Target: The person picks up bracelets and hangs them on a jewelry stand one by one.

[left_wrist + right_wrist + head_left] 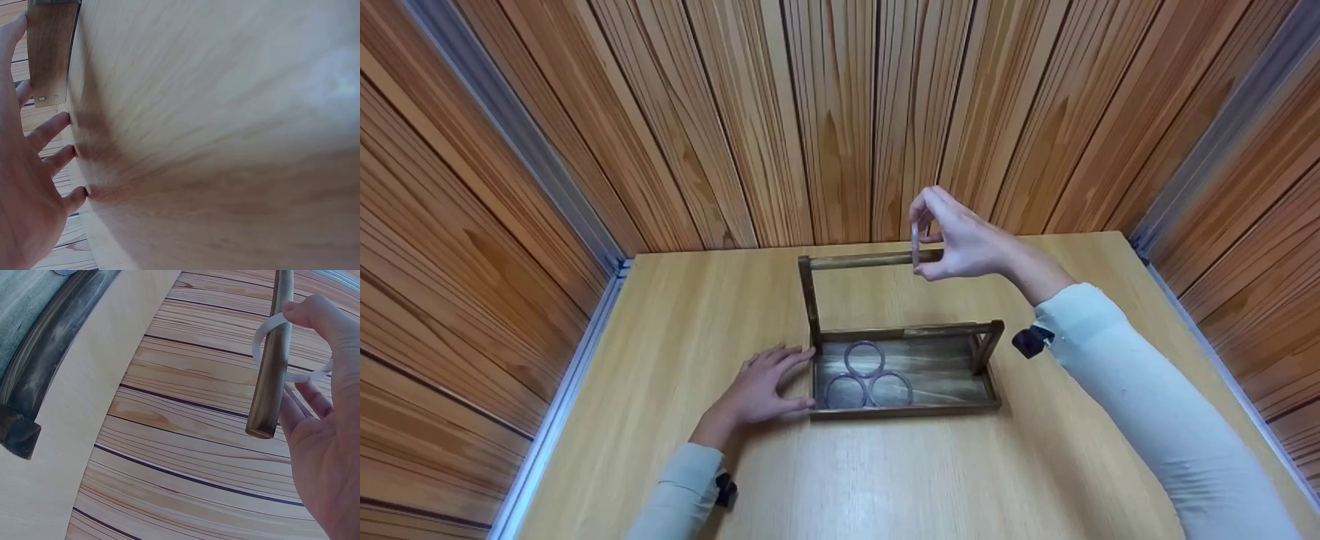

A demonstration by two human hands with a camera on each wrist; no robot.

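A dark wooden tray (915,410) has a tall post at its left end. From that post a round wooden bar (855,261) runs right to a free end. My right hand (967,238) pinches a pale ring (257,346) between thumb and fingers, at the bar's free end. The bar appears to pass through the ring. Inside the tray lie three more rings (864,342), flat and side by side. With fingers spread, my left hand (761,386) touches the tray's left end board (53,45). Some of its fingertips rest on the table.
A light wooden table (697,300) lies under the tray. Slatted wood walls (840,135) stand at the back and both sides, with metal rails (555,420) along the side edges. A short wooden post (988,346) rises at the tray's right end.
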